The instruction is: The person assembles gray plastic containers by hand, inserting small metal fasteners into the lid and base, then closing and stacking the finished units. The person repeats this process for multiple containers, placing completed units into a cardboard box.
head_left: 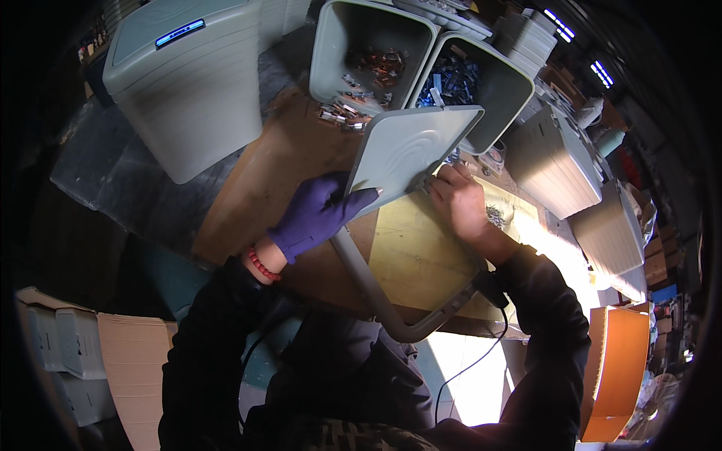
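Grey lid frame (pixel 410 146) tilted over my bench (pixel 248 195) | gloved left hand (pixel 316 214) clamped on its edge | bare right hand (pixel 460 201) fingers curled underneath, grip unclear

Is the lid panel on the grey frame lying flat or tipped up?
Tipped up: the grey lid panel slopes up from the frame, with the gloved left hand at its lower corner and the bare right hand under its edge.

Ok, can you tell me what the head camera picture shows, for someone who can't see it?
A person's purple-gloved left hand holds a grey-green bin lid, raised from its frame on a wooden table, while the bare right hand touches the lid's lower edge. Two open bins of small parts stand behind.
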Demonstrator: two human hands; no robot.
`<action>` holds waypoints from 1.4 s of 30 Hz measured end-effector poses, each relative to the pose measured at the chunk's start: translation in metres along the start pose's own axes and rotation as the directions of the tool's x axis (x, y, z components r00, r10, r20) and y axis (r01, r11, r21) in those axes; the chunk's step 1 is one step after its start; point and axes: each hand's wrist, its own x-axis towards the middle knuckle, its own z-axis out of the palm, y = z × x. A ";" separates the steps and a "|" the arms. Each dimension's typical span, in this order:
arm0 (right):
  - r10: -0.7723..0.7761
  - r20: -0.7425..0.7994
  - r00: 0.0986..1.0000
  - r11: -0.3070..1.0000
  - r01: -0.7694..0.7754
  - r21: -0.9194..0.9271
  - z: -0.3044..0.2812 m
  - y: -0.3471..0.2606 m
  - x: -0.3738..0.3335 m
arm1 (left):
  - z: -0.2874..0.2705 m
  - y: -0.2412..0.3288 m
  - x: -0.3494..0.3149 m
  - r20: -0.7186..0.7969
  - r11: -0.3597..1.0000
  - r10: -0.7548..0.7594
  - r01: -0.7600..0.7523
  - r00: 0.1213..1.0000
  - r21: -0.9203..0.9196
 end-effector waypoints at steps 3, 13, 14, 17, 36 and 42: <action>0.217 -0.020 0.976 0.976 -0.217 0.003 0.011 -0.005 0.003 | -0.002 -0.001 0.000 0.028 0.996 0.056 -0.057 0.998 0.071; 0.483 0.271 0.832 0.816 -0.540 0.204 -0.016 0.058 0.019 | -0.008 0.006 -0.001 -0.088 0.790 0.426 -0.322 0.901 0.522; 0.563 0.354 0.747 0.725 -0.651 0.222 -0.023 0.076 0.022 | -0.010 0.004 0.000 -0.128 0.681 0.516 -0.315 0.847 0.661; 0.636 0.254 0.729 0.751 -0.661 0.017 -0.012 0.114 0.025 | -0.021 -0.005 0.007 -0.248 0.895 0.231 -0.105 0.941 0.434; 0.450 0.674 0.586 0.693 -0.705 0.150 0.022 0.115 0.056 | -0.021 -0.013 0.015 -0.312 0.919 0.242 -0.115 0.919 0.376; 0.452 0.411 0.792 0.873 -0.488 -0.020 0.025 0.116 0.049 | -0.022 -0.014 0.014 -0.320 0.934 0.168 -0.047 0.932 0.355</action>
